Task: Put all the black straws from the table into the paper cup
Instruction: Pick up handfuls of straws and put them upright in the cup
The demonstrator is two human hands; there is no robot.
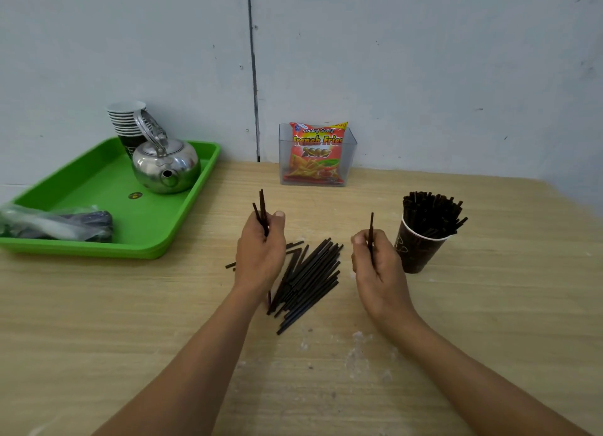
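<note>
A pile of several black straws lies on the wooden table between my hands. My left hand hovers over the pile's left side and grips two black straws that stick up past its fingers. My right hand sits just right of the pile and holds one black straw upright. A dark paper cup stands right of my right hand, packed with several black straws.
A green tray at the left carries a steel kettle, a stack of paper cups and a plastic bag. A clear box with a red snack packet stands at the back by the wall.
</note>
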